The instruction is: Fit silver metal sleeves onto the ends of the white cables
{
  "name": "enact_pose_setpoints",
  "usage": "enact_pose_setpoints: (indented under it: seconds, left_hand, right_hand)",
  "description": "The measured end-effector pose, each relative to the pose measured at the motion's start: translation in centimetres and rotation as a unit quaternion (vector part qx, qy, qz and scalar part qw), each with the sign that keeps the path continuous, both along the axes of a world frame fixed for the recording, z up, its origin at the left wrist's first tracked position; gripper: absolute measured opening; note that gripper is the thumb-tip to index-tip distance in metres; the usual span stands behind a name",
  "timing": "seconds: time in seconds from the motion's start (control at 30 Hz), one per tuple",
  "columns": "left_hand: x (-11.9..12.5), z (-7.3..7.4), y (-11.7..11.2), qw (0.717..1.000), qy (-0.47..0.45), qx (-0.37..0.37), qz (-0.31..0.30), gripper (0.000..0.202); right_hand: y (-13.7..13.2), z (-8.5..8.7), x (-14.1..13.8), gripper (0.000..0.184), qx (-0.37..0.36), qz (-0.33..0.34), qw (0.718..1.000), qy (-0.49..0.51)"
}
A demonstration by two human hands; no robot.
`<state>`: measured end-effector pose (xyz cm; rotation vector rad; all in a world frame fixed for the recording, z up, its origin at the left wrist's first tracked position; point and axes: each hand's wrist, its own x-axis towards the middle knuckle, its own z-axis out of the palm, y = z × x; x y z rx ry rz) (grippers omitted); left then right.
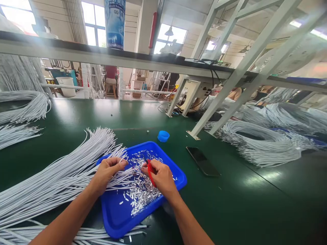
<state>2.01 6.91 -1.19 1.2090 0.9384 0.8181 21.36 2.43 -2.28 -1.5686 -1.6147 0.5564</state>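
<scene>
My left hand (110,172) is closed with thumb and forefinger pinching a white cable at the end of a large bundle of white cables (66,170). Several cable ends reach over a blue tray (112,217). In the tray lie many small shiny metal pieces (143,195). Over the tray's middle, my right hand (160,175) is wrapped round red-handled pliers (151,173). Their dark jaws point toward the left hand; the exact tip is too small to make out. A short gap separates the two hands.
A blue round cap (163,136) sits behind the tray, and a dark phone (202,161) lies to its right. Coiled white cables (263,139) rest at the right beside a slanted metal frame (230,78). A shelf holding a blue can (114,23) crosses above the green table (230,211).
</scene>
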Motion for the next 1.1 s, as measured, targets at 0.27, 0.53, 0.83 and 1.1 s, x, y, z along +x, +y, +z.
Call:
enact_pose_setpoints:
  seconds: [0.27,0.53,0.83,1.1]
  left_hand:
    - [0.1,-0.4,-0.3,0.984,0.099,0.118,-0.089,0.033]
    - [0.3,-0.5,-0.5,0.945,0.214,0.242,-0.043,0.026]
    - [0.0,0.1,-0.3,0.977,0.069,0.145,-0.143,0.03]
    - [0.3,0.0,-0.7,0.996,0.017,0.058,-0.073,0.022]
  right_hand:
    - [-0.7,-0.6,-3.1,0.023,0.024,0.058,0.98,0.189]
    - [-0.6,-1.1,-2.8,0.018,0.056,0.039,0.99,0.127]
    - [-1.0,-0.9,-3.2,0.023,0.009,0.045,0.962,0.269]
    - [0.0,-1.3,-2.6,0.031,-0.017,0.029,0.91,0.414]
